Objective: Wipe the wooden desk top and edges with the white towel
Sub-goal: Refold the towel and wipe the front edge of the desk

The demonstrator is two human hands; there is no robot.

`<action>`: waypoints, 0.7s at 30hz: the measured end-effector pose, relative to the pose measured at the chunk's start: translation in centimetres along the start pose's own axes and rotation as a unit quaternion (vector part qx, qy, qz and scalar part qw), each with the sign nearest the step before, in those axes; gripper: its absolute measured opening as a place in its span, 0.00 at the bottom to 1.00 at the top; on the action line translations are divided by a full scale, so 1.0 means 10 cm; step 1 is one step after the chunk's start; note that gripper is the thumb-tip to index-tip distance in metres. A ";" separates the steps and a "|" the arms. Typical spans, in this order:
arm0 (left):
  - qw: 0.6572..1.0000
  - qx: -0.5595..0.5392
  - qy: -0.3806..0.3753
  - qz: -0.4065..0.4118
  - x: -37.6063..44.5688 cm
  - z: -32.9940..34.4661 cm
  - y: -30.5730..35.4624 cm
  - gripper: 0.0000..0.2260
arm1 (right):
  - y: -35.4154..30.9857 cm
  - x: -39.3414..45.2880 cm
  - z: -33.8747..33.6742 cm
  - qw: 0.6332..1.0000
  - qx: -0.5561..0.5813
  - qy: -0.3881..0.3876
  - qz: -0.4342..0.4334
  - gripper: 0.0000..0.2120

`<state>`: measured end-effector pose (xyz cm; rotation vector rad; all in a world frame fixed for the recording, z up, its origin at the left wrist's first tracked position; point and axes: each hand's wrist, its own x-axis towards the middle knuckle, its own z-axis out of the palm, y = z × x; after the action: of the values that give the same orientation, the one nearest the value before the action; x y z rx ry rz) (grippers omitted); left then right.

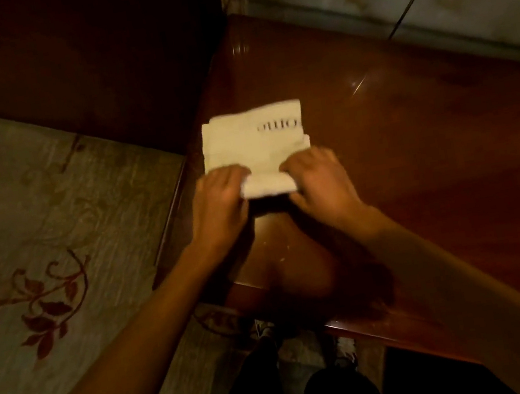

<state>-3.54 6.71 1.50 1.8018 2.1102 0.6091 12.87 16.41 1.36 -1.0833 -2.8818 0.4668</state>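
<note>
Landmark: the white towel (pixel 256 149), folded into a flat pad and lying on the glossy wooden bench (pixel 415 155), close to the bench's left edge and near its front left corner.

Left of the towel, past the bench edge, is patterned floor (pixel 19 235) with a leaf motif. The left hand (pixel 218 200) rests on the towel's near left corner, its grip closed on the cloth, fingers curled over the folded edge. The right hand (pixel 320 180) does the same at the near right corner, its grip also pinching the fold. Right of the towel the bench top runs on bare, with light glare.

Handling, as judged: the towel is light, soft and limp (dark lettering shows on its far layer), so it will bunch or unfold if pushed from one corner. Hold it flat under the palm, fingers spread over the layers. The lacquered surface looks slick; the pad should slide easily, so wrap it over the rim for the edges.
</note>
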 end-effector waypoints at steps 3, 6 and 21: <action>0.997 0.010 -0.071 -0.015 -0.37 0.27 -0.06 0.21 | 0.06 -0.21 0.24 0.998 0.035 -0.060 -0.007 0.20; 0.999 -0.013 -0.027 -0.022 -0.47 0.33 -0.13 0.19 | 0.08 -0.14 0.21 0.997 0.070 -0.017 0.021 0.21; 0.995 0.054 0.002 -0.088 0.43 0.76 -0.32 0.21 | -0.06 0.47 0.73 0.993 -0.029 0.008 0.117 0.25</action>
<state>-3.32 11.46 -6.53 1.6449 2.3138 0.4632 7.96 17.07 -5.79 -1.4371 -2.7813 0.3818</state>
